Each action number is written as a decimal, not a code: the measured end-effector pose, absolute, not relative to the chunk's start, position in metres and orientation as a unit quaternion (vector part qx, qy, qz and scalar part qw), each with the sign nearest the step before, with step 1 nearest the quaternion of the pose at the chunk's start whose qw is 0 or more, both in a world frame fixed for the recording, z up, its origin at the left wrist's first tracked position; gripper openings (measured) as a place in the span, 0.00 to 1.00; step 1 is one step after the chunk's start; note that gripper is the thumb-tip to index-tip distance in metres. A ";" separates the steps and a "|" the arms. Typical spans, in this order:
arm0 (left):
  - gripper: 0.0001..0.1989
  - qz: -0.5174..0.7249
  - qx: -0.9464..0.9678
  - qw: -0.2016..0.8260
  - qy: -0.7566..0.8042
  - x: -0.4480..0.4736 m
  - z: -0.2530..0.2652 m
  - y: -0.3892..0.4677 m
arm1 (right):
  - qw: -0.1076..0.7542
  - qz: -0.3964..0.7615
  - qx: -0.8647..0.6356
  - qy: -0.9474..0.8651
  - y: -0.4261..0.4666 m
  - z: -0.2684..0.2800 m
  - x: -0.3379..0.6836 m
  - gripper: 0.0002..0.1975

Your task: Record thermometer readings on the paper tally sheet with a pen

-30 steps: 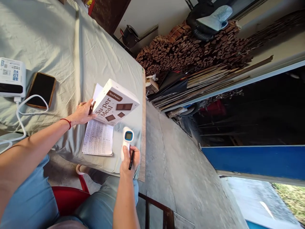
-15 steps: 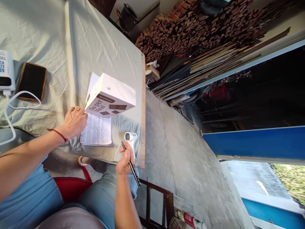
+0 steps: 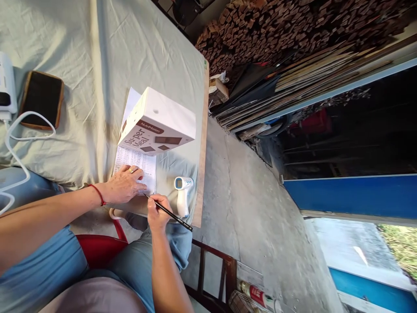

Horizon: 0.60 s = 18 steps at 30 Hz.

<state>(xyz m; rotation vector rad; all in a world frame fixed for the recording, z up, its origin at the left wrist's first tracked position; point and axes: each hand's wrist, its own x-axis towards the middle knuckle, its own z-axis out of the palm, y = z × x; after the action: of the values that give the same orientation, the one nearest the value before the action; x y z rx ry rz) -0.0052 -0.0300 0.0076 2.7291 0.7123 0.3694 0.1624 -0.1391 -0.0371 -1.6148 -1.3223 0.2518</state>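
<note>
My right hand (image 3: 158, 212) is closed on a slim black pen (image 3: 172, 214), its tip at the near edge of a sheet covered in rows of writing (image 3: 148, 167). My left hand (image 3: 125, 183) lies flat over that paper, fingers stretched toward the pen tip, holding nothing. A white box with brown panels and the words "Super Meal" (image 3: 159, 121) stands on the far part of the paper and hides some of it. Just right of my hands lies a white infrared thermometer (image 3: 183, 195).
A phone in a brown-edged case (image 3: 42, 100) and a white device (image 3: 7, 87) with a white cable (image 3: 19, 161) lie at the left of the cloth-covered table (image 3: 74, 39). Beyond its right edge are a concrete floor, stacked firewood (image 3: 276, 34) and a dark wooden chair (image 3: 231, 278).
My left hand has moved right from beside the box onto the written sheet. My right hand has swung the pen left, away from the thermometer, to the paper's near edge.
</note>
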 end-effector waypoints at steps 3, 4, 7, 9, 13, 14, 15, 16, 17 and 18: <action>0.13 0.126 0.950 0.154 0.243 -0.005 0.007 -0.030 | 0.480 0.082 -0.659 -0.574 -0.137 -0.036 0.161 0.07; 0.13 0.124 0.949 0.155 0.243 -0.005 0.007 -0.029 | 0.473 0.075 -0.658 -0.581 -0.136 -0.035 0.161 0.07; 0.13 0.124 0.949 0.158 0.244 -0.005 0.006 -0.029 | 0.457 0.068 -0.656 -0.597 -0.135 -0.033 0.160 0.08; 0.13 0.130 0.948 0.160 0.244 -0.005 0.005 -0.029 | 0.451 0.070 -0.657 -0.600 -0.135 -0.032 0.160 0.08; 0.13 0.137 0.946 0.161 0.244 -0.005 0.006 -0.029 | 0.447 0.076 -0.659 -0.600 -0.134 -0.030 0.158 0.07; 0.13 0.137 0.946 0.161 0.244 -0.005 0.006 -0.029 | 0.446 0.078 -0.657 -0.603 -0.134 -0.030 0.158 0.07; 0.13 0.137 0.947 0.161 0.244 -0.005 0.006 -0.029 | 0.444 0.079 -0.655 -0.606 -0.134 -0.030 0.158 0.07; 0.12 0.137 0.947 0.161 0.243 -0.005 0.007 -0.029 | 0.443 0.079 -0.654 -0.608 -0.133 -0.029 0.158 0.07; 0.12 0.137 0.947 0.160 0.242 -0.005 0.007 -0.030 | 0.441 0.080 -0.654 -0.610 -0.133 -0.029 0.158 0.07; 0.12 0.138 0.947 0.161 0.242 -0.005 0.007 -0.030 | 0.441 0.079 -0.653 -0.610 -0.133 -0.028 0.158 0.07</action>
<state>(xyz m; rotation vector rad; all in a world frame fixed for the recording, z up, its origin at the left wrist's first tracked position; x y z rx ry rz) -0.0053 -0.0297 0.0074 2.7040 0.6907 0.3927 0.1579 -0.1329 -0.0282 -1.6216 -1.5138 0.1970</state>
